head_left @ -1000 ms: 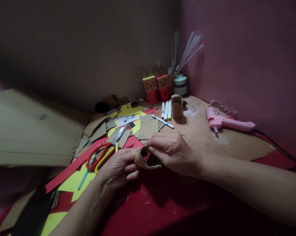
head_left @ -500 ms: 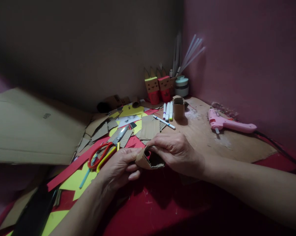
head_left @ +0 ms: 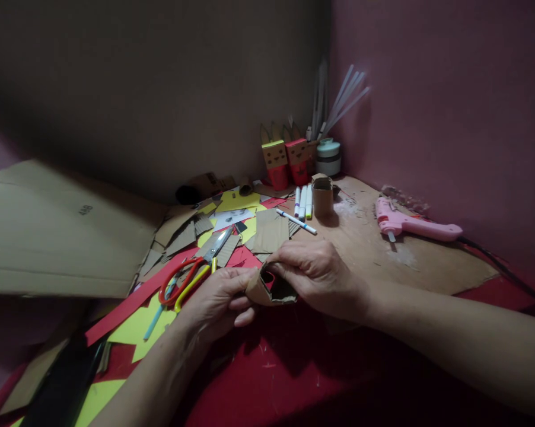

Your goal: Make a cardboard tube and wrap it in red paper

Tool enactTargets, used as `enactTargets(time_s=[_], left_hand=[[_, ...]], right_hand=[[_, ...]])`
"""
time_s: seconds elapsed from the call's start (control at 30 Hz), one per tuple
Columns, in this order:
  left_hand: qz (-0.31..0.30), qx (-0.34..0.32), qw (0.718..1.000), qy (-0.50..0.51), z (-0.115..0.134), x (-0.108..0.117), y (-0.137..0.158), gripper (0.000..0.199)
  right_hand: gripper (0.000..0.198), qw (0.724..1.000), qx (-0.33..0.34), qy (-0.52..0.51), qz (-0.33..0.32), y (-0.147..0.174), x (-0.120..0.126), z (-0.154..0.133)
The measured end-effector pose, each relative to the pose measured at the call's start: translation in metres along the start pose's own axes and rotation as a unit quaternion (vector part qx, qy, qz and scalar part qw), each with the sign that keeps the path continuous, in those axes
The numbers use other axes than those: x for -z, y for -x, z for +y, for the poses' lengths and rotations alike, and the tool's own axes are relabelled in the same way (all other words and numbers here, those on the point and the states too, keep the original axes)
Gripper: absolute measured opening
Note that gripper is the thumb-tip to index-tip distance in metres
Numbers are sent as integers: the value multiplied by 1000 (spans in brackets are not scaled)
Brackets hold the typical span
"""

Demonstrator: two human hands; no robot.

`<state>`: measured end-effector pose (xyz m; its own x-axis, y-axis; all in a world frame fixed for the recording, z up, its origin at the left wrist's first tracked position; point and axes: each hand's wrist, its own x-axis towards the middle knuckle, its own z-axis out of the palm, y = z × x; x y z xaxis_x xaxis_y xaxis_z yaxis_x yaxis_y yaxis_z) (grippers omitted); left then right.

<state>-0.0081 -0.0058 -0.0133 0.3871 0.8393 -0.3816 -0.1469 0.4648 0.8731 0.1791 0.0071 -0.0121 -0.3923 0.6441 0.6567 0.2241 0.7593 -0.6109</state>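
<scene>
Brown cardboard ring (head_left: 257, 289), right of the scissors (head_left: 211, 253): the left hand (head_left: 218, 298) pinches its left wall, the right hand (head_left: 314, 270) its upper rim. Light, even pressure should keep it from buckling. Well right of the scissors lies a pink glue gun (head_left: 398, 223).

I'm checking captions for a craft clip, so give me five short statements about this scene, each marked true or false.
1. The left hand and right hand both hold the bent cardboard piece. True.
2. The pink glue gun is in the right hand. False: it rests on the table, apart from both hands.
3. A yellow-topped figure stands beside a red-topped figure. True.
4. The scissors have two blue handles. False: one handle is red, the other yellow.
5. Three white markers sit side by side, left of the upright cardboard tube in the picture. True.
</scene>
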Motion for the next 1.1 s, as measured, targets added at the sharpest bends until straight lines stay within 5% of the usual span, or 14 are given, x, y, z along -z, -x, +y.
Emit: enactTargets(time_s=[0.47, 0.67, 0.77, 1.0, 1.1], left_hand=[[19, -5, 1000, -21, -1, 3, -2, 22], [21, -12, 1000, -12, -2, 2, -6, 21], [16, -13, 1000, -2, -2, 3, -6, 21], [30, -19, 999, 27, 3, 9, -2, 11], [80, -79, 992, 62, 5, 11, -1, 18]], right_hand=[[18, 996, -81, -47, -10, -3, -1, 2], [33, 1000, 21, -3, -13, -4, -1, 6], [23, 995, 94, 17, -26, -6, 1, 8], [23, 985, 172, 25, -8, -8, 1, 8], [26, 988, 148, 40, 35, -7, 1, 8]])
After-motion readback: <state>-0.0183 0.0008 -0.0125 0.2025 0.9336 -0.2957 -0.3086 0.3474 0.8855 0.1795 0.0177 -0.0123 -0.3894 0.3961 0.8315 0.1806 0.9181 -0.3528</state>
